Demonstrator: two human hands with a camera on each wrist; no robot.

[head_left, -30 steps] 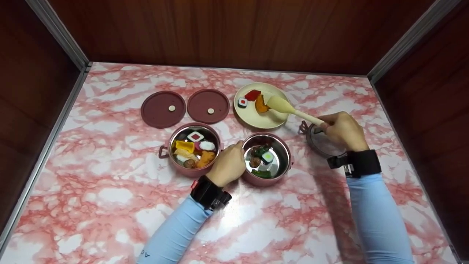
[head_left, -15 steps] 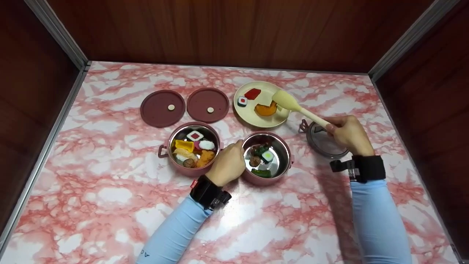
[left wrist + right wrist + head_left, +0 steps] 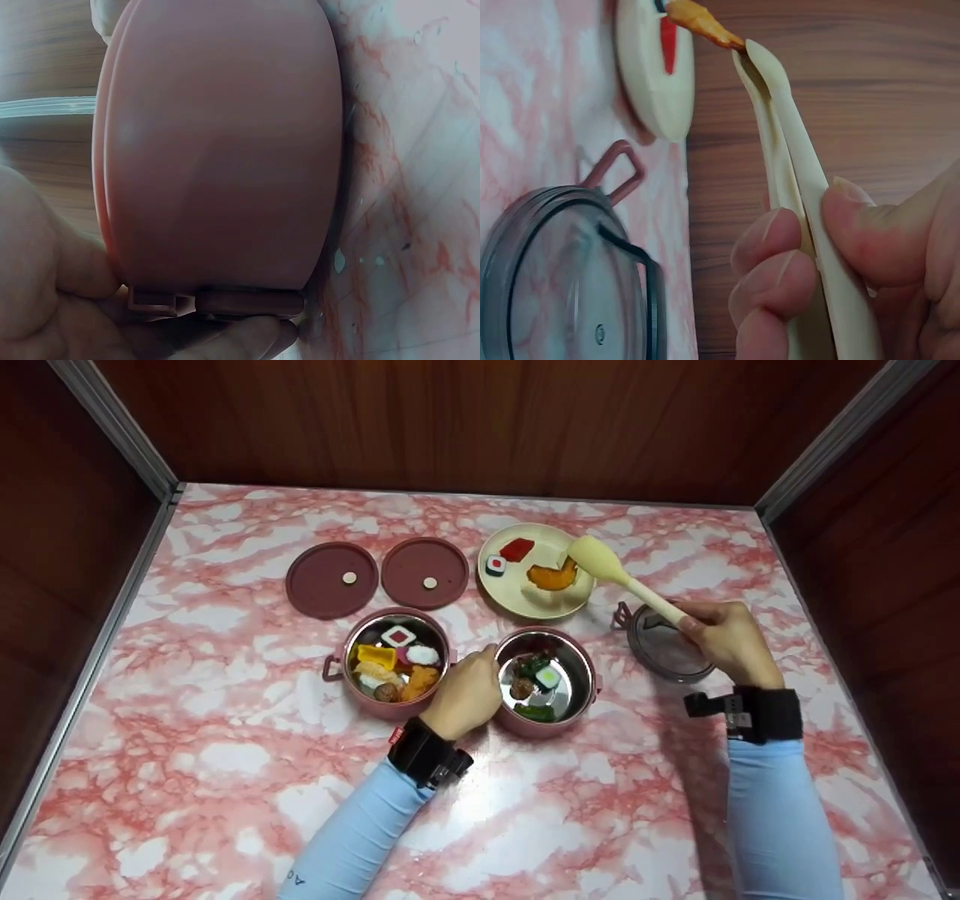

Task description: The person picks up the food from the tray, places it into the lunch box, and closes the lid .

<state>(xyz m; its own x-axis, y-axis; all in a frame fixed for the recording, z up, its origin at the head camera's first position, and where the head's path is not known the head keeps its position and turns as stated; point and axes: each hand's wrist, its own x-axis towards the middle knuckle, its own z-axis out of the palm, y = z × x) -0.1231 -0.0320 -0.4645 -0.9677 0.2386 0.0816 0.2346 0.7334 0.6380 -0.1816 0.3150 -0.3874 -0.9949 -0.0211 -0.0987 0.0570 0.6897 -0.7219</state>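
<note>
My right hand (image 3: 727, 637) pinches cream-coloured tongs (image 3: 600, 561) between thumb and fingers. Their tips hold an orange, curved piece of toy food (image 3: 705, 24), raised over the cream plate (image 3: 499, 596). On that plate lie a red piece (image 3: 517, 550) and a sushi roll (image 3: 496, 565). My left hand (image 3: 465, 697) grips the side handle (image 3: 247, 303) of the right-hand pink pot (image 3: 225, 150). Inside this steel-lined pot are a green-centred sushi roll (image 3: 547, 677), a brown ball (image 3: 522, 688) and green pieces, one of them a long strip (image 3: 534, 712).
Left of my left hand stands another pink pot (image 3: 397, 709) with several toy foods in it. Two maroon discs (image 3: 330, 589) with small pale knobs lie behind it. A clear-topped pot lid (image 3: 667, 649) lies under my right hand. Dark wood panels (image 3: 465, 427) wall the table.
My right hand has drawn back to the right and towards me. The tongs and the orange piece have moved right across the plate. My left hand stays on the pot handle.
</note>
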